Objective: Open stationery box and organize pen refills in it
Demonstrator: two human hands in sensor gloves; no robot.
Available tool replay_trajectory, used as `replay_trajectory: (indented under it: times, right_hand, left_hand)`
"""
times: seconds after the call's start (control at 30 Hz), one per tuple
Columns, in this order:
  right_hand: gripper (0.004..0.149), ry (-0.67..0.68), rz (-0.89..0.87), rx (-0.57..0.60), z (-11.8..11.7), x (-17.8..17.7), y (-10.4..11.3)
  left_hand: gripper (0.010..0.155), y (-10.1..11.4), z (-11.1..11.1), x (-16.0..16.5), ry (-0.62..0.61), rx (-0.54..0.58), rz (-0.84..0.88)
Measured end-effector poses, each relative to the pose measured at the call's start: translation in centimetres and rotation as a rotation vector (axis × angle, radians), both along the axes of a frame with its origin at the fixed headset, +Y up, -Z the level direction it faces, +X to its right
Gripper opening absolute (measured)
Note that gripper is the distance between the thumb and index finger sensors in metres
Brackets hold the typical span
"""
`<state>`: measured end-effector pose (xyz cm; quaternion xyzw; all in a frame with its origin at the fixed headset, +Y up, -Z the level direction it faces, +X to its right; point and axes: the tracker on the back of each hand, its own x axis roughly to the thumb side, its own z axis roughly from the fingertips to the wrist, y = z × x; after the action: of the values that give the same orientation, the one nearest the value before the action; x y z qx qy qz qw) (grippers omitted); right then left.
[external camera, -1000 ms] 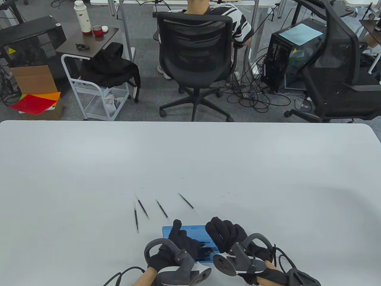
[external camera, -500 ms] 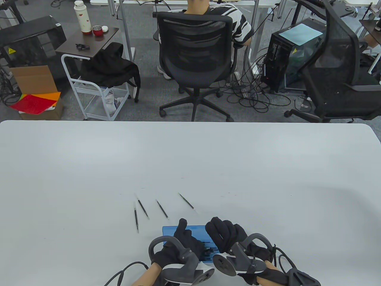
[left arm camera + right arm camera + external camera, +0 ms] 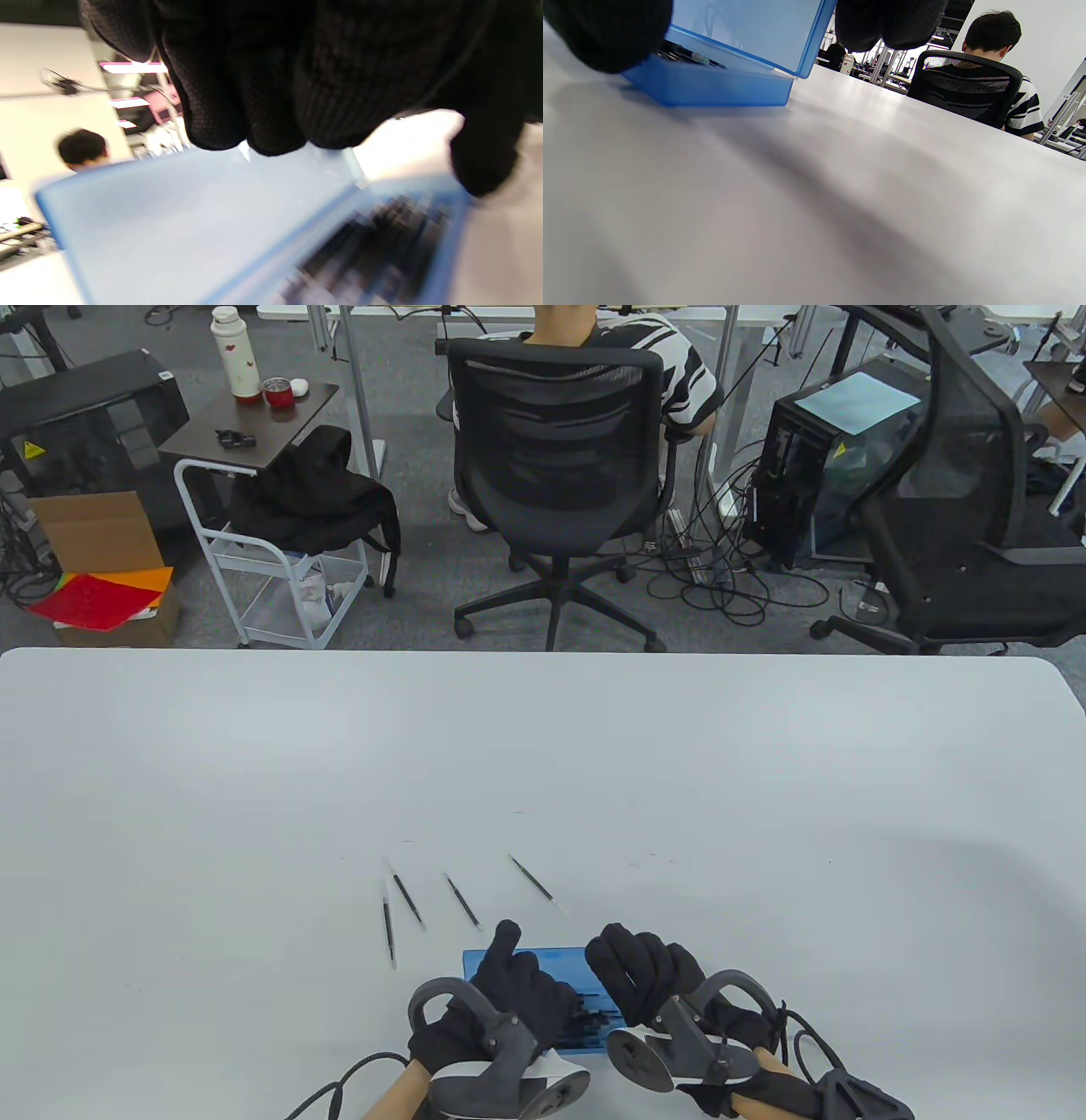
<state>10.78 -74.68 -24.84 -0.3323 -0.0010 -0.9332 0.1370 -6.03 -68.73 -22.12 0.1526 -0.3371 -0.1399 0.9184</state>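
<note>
A translucent blue stationery box (image 3: pixel 551 963) lies near the table's front edge, between my hands. Its lid (image 3: pixel 755 29) stands partly raised over the base (image 3: pixel 712 89), and dark pen refills (image 3: pixel 683 53) lie inside. My left hand (image 3: pixel 517 976) grips the lid (image 3: pixel 169 224), its fingertips (image 3: pixel 263 140) curled over the top edge. My right hand (image 3: pixel 632 976) holds the box's right end, fingers over the lid's edge and thumb by the base. Several loose refills (image 3: pixel 463 901) lie on the table just beyond the box, to its left.
The white table (image 3: pixel 543 746) stretches far ahead and to both sides. Past its far edge a person sits in a black office chair (image 3: pixel 556 466), facing away. Glove cables (image 3: pixel 339 1082) trail off the front edge.
My left hand shifted slightly right and then back left on the box lid. The right hand and the loose refills have not moved.
</note>
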Motion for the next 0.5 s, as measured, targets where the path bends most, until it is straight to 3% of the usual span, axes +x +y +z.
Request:
replay_trajectory:
  times: [0.07,0.23,0.5]
  right_hand:
    - [0.118,0.000,0.000,-0.001,0.0,0.0,0.0]
    - [0.118,0.000,0.002,0.001,0.0,0.0,0.0]
    - [0.118,0.000,0.000,0.000,0.0,0.0,0.0]
  left_hand:
    - [0.049,1.1,-0.4,-1.2,0.083,0.038,0.024]
    - [0.048,2.1,-2.2,-4.3,0.301,0.005,0.051]
    - [0.047,-0.2,-6.9,-9.5,0.639,-0.121,0.093]
